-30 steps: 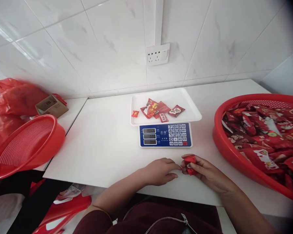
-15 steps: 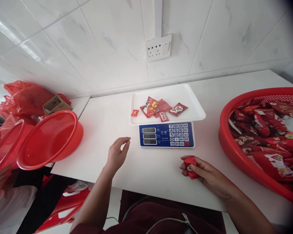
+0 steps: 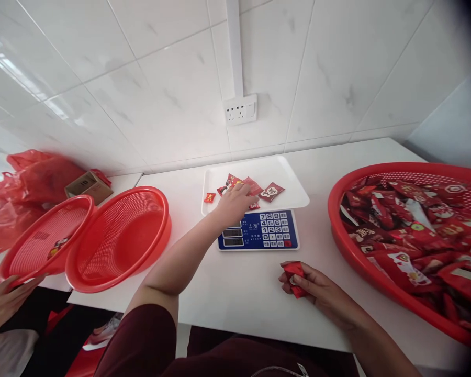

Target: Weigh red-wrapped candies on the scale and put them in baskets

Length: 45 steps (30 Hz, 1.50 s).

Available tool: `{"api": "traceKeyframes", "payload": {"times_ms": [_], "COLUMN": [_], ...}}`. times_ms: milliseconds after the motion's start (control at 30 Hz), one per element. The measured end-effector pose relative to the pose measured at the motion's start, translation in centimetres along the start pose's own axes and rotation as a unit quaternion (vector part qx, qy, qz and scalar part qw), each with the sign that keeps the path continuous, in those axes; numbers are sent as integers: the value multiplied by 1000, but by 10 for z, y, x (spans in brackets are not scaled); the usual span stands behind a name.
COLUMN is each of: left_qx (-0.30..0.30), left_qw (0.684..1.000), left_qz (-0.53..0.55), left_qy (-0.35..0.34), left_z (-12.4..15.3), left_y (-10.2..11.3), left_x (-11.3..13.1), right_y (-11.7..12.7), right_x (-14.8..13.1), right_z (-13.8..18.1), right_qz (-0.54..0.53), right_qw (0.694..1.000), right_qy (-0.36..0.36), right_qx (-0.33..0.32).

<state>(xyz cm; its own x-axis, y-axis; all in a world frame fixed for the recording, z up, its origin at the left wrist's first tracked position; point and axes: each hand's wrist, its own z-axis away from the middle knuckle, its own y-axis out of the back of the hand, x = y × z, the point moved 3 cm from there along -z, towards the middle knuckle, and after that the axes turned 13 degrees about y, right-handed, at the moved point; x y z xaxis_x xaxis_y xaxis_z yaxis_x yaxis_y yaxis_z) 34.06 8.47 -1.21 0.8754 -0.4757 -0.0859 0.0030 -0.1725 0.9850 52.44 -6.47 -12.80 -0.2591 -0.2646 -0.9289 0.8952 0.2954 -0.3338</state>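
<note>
My left hand (image 3: 234,204) reaches over the scale's white tray (image 3: 288,180). Its fingers are apart, above or touching a small pile of red snack packets (image 3: 253,186); the fingertips' contact is partly hidden. On the tray, a tiny red packet (image 3: 209,197) lies left of the pile and a dark red packet (image 3: 272,192) lies to its right. The blue scale panel (image 3: 277,230) is below the tray, its display partly covered by my left arm. Over the table in front, my right hand (image 3: 312,283) is closed around a small red packet (image 3: 294,277).
A large red basket (image 3: 339,235) full of red packets stands at right. Two red baskets are on the left, one nearer (image 3: 163,235) and one farther (image 3: 8,267), with another person's hand (image 3: 13,301) at the latter's rim. Behind sit red plastic bags (image 3: 43,175) and a cardboard box (image 3: 88,187).
My left hand has moved from beside the scale up and right onto the tray's packets. My right hand still holds its packet. The left baskets have shifted right in view, partly through camera motion.
</note>
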Motion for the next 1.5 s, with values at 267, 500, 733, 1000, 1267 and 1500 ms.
{"api": "traceKeyframes", "payload": {"times_ms": [267,500,733,1000,1267,1500], "left_qx": [30,-168,-43,188,7,51], "left_qw": [976,909,951,909,903,918], "left_qz": [214,367,303,-29,-35,-48], "left_qy": [12,106,31,371,427,390], "left_z": [58,123,151,216,213,180], "left_y": [17,-36,-16,44,10,1], "left_x": [46,105,67,-43,-66,-103], "right_y": [2,-3,-4,-1,0,-1], "right_x": [1,2,-3,2,2,2], "right_z": [0,-1,3,-2,-3,-2], "right_qz": [39,104,160,131,86,71], "right_qw": [998,989,982,990,996,997], "right_qy": [28,52,44,15,4,5], "right_qx": [-36,-96,-91,-56,-20,-21]}}
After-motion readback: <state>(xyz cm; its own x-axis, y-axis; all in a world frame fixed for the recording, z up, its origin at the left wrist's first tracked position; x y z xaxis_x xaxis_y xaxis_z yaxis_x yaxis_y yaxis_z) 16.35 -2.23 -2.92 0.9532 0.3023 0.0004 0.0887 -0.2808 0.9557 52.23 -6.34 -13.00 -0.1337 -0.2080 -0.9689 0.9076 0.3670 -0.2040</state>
